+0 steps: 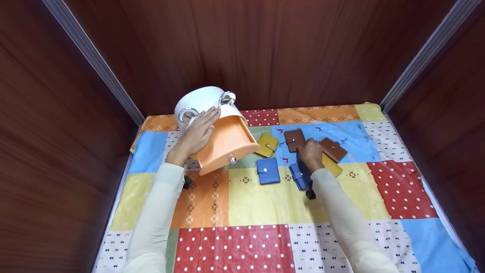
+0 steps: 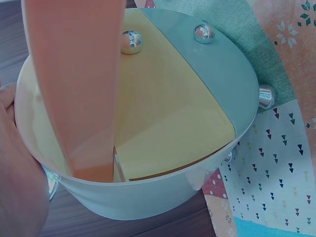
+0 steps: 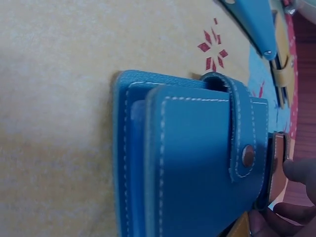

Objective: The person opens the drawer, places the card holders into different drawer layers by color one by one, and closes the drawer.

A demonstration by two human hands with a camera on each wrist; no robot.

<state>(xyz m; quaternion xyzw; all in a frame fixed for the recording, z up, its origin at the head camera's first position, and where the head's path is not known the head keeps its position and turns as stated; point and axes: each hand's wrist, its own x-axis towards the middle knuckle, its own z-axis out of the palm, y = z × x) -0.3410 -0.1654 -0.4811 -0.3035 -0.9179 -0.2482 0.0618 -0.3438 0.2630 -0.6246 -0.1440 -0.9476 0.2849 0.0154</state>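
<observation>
My left hand (image 1: 201,131) rests with straight fingers on the white round drawer box (image 1: 206,96), beside a pulled-out orange drawer (image 1: 227,149). That drawer holds nothing that I can see. In the left wrist view, yellow (image 2: 168,103) and green (image 2: 217,69) drawer fronts show beside the orange drawer. My right hand (image 1: 311,153) pinches the lower corner of a brown snap wallet (image 1: 294,138) lying on the cloth. Below the hand are a blue wallet (image 3: 202,158), a darker blue one partly hidden by the hand, and a yellow wallet (image 1: 332,165).
Another brown wallet (image 1: 334,149) lies to the right. A yellow wallet (image 1: 268,145) and a blue wallet (image 1: 268,170) lie between the drawer and my right hand. Patchwork cloth (image 1: 261,204) covers the table; brown panels (image 1: 273,57) stand behind and at both sides.
</observation>
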